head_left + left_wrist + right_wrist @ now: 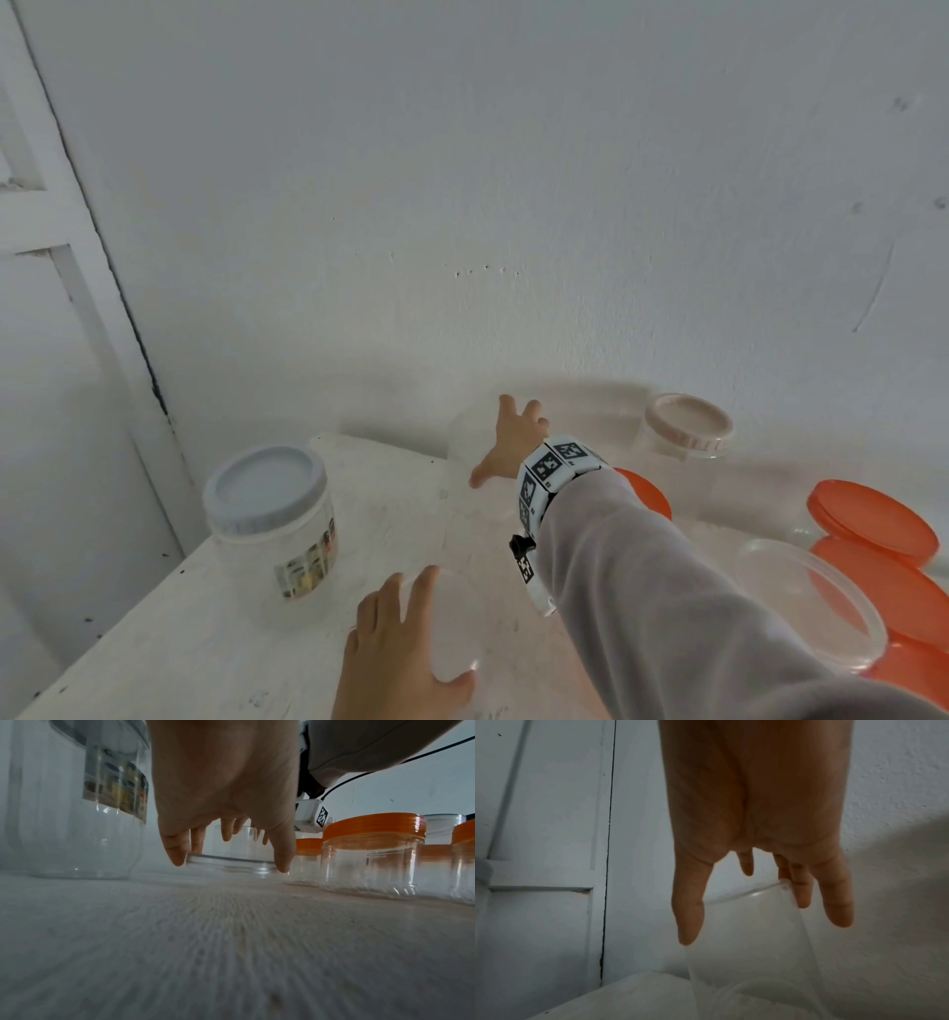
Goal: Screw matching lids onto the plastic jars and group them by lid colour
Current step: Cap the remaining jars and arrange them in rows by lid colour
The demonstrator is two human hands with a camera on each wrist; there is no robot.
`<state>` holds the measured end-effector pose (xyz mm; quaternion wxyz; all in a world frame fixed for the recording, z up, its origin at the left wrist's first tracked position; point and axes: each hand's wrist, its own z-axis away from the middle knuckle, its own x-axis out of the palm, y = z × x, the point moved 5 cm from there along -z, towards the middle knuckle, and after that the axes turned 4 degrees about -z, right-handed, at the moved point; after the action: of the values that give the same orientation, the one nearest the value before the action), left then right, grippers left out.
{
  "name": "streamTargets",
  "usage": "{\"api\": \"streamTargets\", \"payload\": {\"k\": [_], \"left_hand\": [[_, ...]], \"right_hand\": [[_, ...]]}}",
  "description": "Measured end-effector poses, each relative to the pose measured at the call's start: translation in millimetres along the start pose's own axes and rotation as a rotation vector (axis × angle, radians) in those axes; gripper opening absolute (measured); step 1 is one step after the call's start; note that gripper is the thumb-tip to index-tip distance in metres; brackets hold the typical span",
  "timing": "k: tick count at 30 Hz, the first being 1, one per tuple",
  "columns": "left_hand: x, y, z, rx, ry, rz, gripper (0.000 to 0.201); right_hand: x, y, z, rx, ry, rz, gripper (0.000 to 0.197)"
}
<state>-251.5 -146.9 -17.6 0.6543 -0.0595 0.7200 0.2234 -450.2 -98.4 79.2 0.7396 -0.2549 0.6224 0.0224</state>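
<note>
we judge the task partly done. one tall clear jar with a printed label (287, 555) stands at the left of the white counter (169, 642), already wearing a grey lid (264, 488). at the back right another clear jar carries a pale pink lid (688, 424). on the right side, several low clear jars with orange lids (372, 827) stand close together, which looks like a colour group well under way. in the head view, near these, one wide clear jar (811, 606) shows an open rim with no lid that we can see, though a clear lid would be hard to tell.

what is left, as far as we can see: the two clear pieces now in hand. our left hand (405, 652) has its grip spread, fingers and thumb set around the rim of a low clear piece (231, 864) resting on the counter in front; we cannot tell if it is a lid or a shallow jar. our right hand (508, 442) reaches toward the back wall with its grip opened around the top of a tall clear jar (752, 943), with the thumb and at least one finger against the rim; it is not clenched.

every jar we can see through looks empty.
</note>
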Motion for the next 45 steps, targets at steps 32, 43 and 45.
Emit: {"api": "streamTargets", "payload": {"k": [32,43,45], "left_hand": [[-97,-33,72,-0.106,0.172,0.879,0.093],[-100,-13,82,-0.102,0.082,0.987,0.081],[-102,-7,84,-0.094,0.074,0.971,0.087]], "right_hand": [[-14,59,231,-0.090,-0.076,-0.657,0.096],[32,98,295,0.240,-0.414,-1.410,0.061],[37,101,301,0.281,-0.476,-1.550,0.053]]}}
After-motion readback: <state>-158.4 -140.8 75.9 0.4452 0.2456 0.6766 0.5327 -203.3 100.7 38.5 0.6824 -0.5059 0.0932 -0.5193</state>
